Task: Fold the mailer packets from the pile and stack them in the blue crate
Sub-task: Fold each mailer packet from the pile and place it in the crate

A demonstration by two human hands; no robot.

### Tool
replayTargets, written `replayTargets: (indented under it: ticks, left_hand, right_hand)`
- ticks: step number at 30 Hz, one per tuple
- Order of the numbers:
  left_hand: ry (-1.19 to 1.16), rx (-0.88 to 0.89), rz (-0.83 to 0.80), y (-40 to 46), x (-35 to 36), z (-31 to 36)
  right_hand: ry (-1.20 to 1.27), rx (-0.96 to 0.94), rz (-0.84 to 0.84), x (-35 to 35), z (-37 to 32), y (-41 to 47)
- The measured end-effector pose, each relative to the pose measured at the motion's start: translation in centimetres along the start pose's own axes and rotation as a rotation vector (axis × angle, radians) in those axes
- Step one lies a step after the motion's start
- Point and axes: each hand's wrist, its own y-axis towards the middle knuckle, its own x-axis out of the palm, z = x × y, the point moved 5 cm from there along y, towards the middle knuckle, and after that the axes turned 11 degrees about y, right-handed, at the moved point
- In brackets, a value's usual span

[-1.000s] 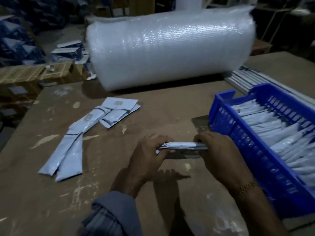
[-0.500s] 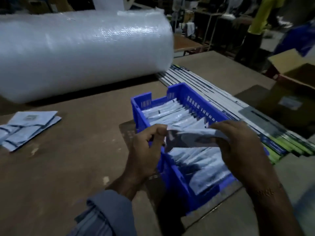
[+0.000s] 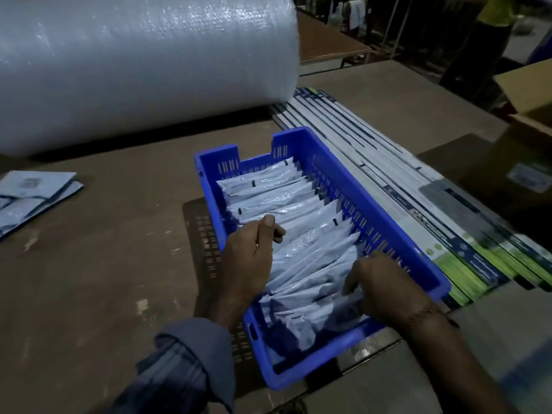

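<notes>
Pressing into glossy folded mailer packets [image 3: 286, 204], curled left hand [image 3: 254, 252] and right hand [image 3: 379, 285], grasp unclear | slotted rectangular blue crate [image 3: 388, 222] | bubble-wrap roll [image 3: 143, 64] behind

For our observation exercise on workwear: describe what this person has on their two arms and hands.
The left arm wears a long grey-blue sleeve with a buttoned-style cuff ending at the wrist; the left hand is bare, no glove. The right arm is bare of any sleeve and has a thin chain bracelet at the wrist; the right hand is also ungloved.
</notes>
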Motion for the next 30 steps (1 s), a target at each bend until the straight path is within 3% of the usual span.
replayTargets:
  ticks: [5, 12, 17, 20, 24, 30]
  left_hand:
    - [0.023, -0.004, 0.030, 0.1, 0.2, -0.1]
    - [0.038, 0.008, 0.048, -0.3, -0.1, 0.0]
    - [0.003, 0.054, 0.032, -0.2, -0.3, 0.1]
    - [-0.040, 0.126, 0.175, -0.8, -1.7, 0.4]
    - [0.147, 0.114, 0.450, -2.2, -5.9, -3.6]
    - [0.382, -0.179, 0.412, -5.5, -16.2, -15.2]
  right_hand:
    - [-0.105, 0.112, -0.049, 1.7, 0.6, 2.0]
    - [-0.227, 0.115, -0.128, 3.1, 0.2, 2.7]
    - [-0.172, 0.171, -0.175, 2.6, 0.3, 2.3]
    - [-0.080, 0.200, -0.074, 1.8, -0.5, 1.4]
    - [0.116, 0.043, 0.292, 0.0, -6.7, 0.4]
    - [0.285, -0.174, 0.441, 1.0, -19.9, 1.1]
